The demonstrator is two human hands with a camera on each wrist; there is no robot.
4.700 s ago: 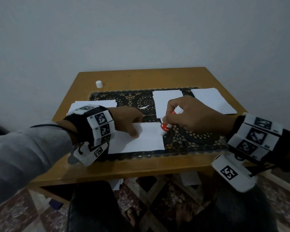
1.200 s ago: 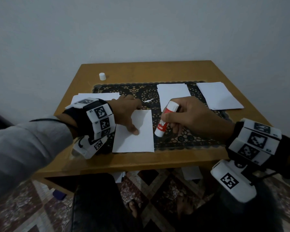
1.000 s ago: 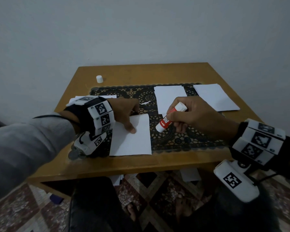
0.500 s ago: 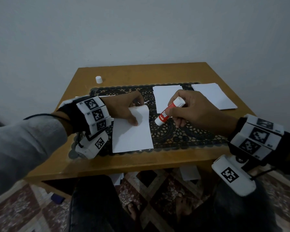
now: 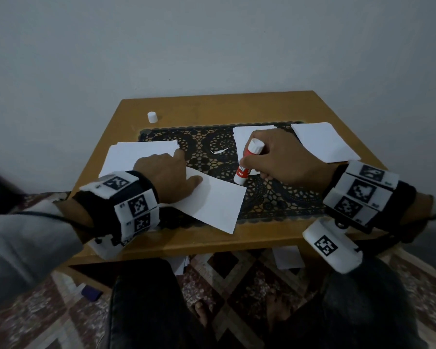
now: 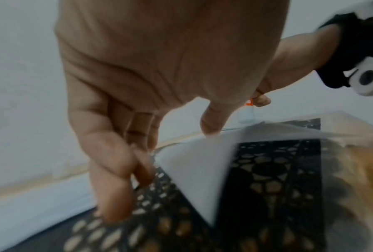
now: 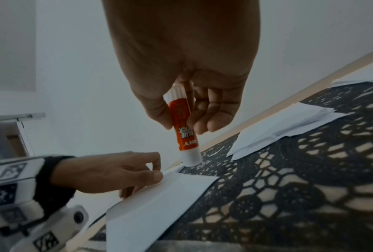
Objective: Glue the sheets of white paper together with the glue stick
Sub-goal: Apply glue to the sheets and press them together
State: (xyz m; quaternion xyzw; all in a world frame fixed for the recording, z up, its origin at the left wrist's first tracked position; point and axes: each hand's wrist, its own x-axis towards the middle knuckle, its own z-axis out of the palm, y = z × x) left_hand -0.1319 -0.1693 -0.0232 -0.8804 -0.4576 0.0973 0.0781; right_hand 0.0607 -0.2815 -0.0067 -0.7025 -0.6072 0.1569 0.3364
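Note:
My left hand [image 5: 178, 172] pinches a white sheet [image 5: 217, 202] by its left edge, thumb on top and fingers beneath, as the right wrist view shows. The sheet [image 7: 159, 202] is lifted at that edge and lies slanted over the black lace mat [image 5: 282, 197]. My right hand [image 5: 259, 159] grips the red and white glue stick [image 5: 248, 161], uncapped. It stands nearly upright, tip down just above the mat, right of the held sheet. In the left wrist view the sheet [image 6: 200, 170] hangs from my thumb, with the glue stick [image 6: 247, 111] behind it.
A stack of white paper [image 5: 139, 154] lies at the left of the wooden table [image 5: 212, 107]. Two more sheets lie on the mat at the back, one [image 5: 247, 136] behind my right hand and one [image 5: 322, 142] at the right. The white cap [image 5: 152, 117] stands at the back left. A paper scrap [image 5: 218, 151] lies mid-mat.
My left hand has lifted the sheet, turned it slantwise and pulled it left toward the paper stack. My right hand has tipped the glue stick more upright and drawn it back from the sheet.

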